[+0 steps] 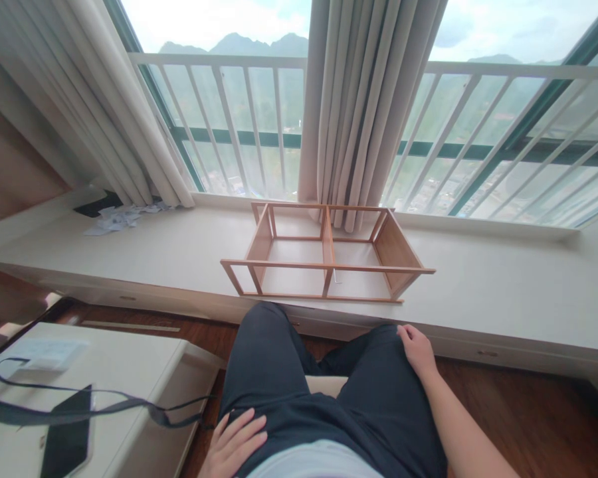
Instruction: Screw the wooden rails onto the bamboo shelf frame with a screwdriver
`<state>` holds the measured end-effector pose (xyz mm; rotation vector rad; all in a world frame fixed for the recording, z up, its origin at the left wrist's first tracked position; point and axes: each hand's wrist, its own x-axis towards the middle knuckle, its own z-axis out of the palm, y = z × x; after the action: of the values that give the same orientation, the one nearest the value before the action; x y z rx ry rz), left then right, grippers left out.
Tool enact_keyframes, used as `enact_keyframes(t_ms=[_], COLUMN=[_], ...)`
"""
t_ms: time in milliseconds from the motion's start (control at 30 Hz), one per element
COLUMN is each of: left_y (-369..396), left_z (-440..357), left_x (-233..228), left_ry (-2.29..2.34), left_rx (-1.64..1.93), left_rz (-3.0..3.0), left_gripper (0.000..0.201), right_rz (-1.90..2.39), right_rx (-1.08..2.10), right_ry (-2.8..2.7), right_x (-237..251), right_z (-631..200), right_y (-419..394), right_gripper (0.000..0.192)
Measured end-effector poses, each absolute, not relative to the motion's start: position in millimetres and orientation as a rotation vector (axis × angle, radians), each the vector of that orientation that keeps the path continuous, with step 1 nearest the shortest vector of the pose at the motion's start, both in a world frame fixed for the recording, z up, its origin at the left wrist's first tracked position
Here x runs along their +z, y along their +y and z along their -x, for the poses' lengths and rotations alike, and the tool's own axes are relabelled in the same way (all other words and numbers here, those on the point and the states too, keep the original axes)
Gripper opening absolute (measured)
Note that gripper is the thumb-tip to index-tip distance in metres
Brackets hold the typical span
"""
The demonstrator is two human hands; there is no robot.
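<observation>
On the white window ledge (498, 285), straight ahead of the seated person's knees, a brown open-sided frame (327, 242) lay lengthwise, divided in two by a central panel. A small pale L-shaped piece (337, 276) showed at its near side, just by that divider. Both hands were apart from the frame. The left hand (240, 439) lay flat with fingers spread on the dark trousers (264, 358), near the hip, grasping nothing; the right hand (418, 348) was draped loosely over the right knee, fingers slightly bent, with nothing visible in its grip. To the left, a white cabinet (144, 358) bore a dark-screened device (68, 431), a black strap (30, 411) crossing it, and a pale packet (54, 354), too blurred for any print to be read. Paper scraps (114, 219) lay at the ledge's left end, lettering likewise indiscernible.
</observation>
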<state>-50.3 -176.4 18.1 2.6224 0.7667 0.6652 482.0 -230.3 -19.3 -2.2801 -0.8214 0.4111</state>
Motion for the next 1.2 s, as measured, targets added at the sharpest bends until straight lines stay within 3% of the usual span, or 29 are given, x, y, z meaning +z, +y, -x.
enact_keyframes(t_ms=[500, 800, 1200], left_y=[-175.0, -173.8, -171.0], left_z=[50.6, 50.8, 53.6], left_x=[17.5, 15.5, 11.8], left_ry=[0.736, 0.714, 0.66], left_rx=[0.67, 0.683, 0.723], left_rz=[-2.635, -2.668, -2.653], left_gripper=[0.057, 0.057, 0.056], right_rz=[2.301, 1.842, 1.328], right_rx=[0.336, 0.419, 0.729], right_ry=[-0.926, -1.191, -0.564], right_x=[-14.8, 39.4, 55.6], right_z=[-472.6, -388.8, -340.3], right_y=[-231.1, -165.9, -72.6], right_gripper=[0.047, 0.046, 0.043])
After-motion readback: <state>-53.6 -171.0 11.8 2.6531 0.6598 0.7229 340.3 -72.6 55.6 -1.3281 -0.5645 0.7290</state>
